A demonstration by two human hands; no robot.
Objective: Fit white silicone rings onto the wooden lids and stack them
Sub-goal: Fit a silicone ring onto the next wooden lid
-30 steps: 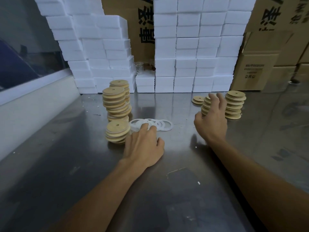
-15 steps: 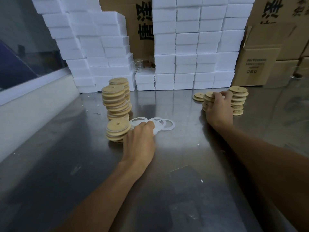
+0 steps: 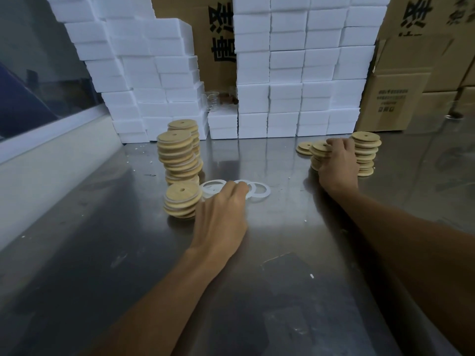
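Both hands are out on the worktop [image 3: 282,291]. My left hand [image 3: 221,217] lies at mid-frame with its fingertips on the loose rings [image 3: 261,192]; whether it pinches one I cannot tell. My right hand [image 3: 338,163], at upper right, curls round the top lid [image 3: 320,146] of the bare stack there. Lid and rings lie flat and well apart, ring to the left, so I judge they must meet in the gap between. Finished stacks [image 3: 180,160] stand just left of the rings.
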